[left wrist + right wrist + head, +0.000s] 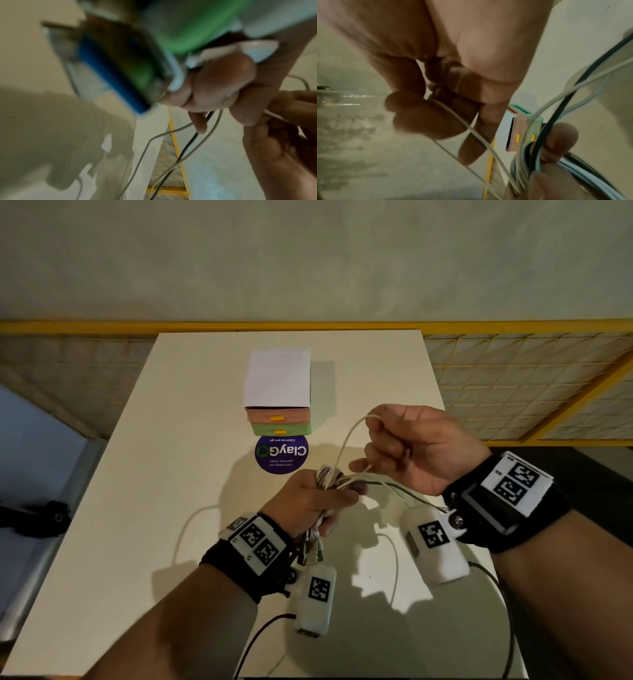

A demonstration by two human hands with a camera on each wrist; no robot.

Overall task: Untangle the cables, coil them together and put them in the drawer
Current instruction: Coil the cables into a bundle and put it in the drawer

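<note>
Fingers [342, 491] of left hand [310, 501] curled around bundle of cables [330, 477], held above counter [137, 508]; connector ends hanging below the fist near the wrist. Fingers [376, 436] of right hand [416, 448] curled around a single white cable [347, 441], which arches from the bundle upward to the top of the right fist. Right hand just beside and slightly above left, thumb tip near the bundle. Seen in right wrist view: white cable [471, 129] passing beneath curled fingers [423, 121]; bundle [527, 162] of pale and black strands clamped under left thumb [559, 138]. Seen in left wrist view, heavily blurred: loose pale and black strands [197, 142] trailing down from left hand [214, 83]. Further slack of white cable lying in loops on counter beneath both hands. Drawer unit [279, 405] standing farther back on counter, well apart from hands: white top, pink drawer [279, 416] above green drawer [281, 429], both with yellow handles, both closed. Round purple sticker [281, 454] on counter just in front of drawer unit.
</note>
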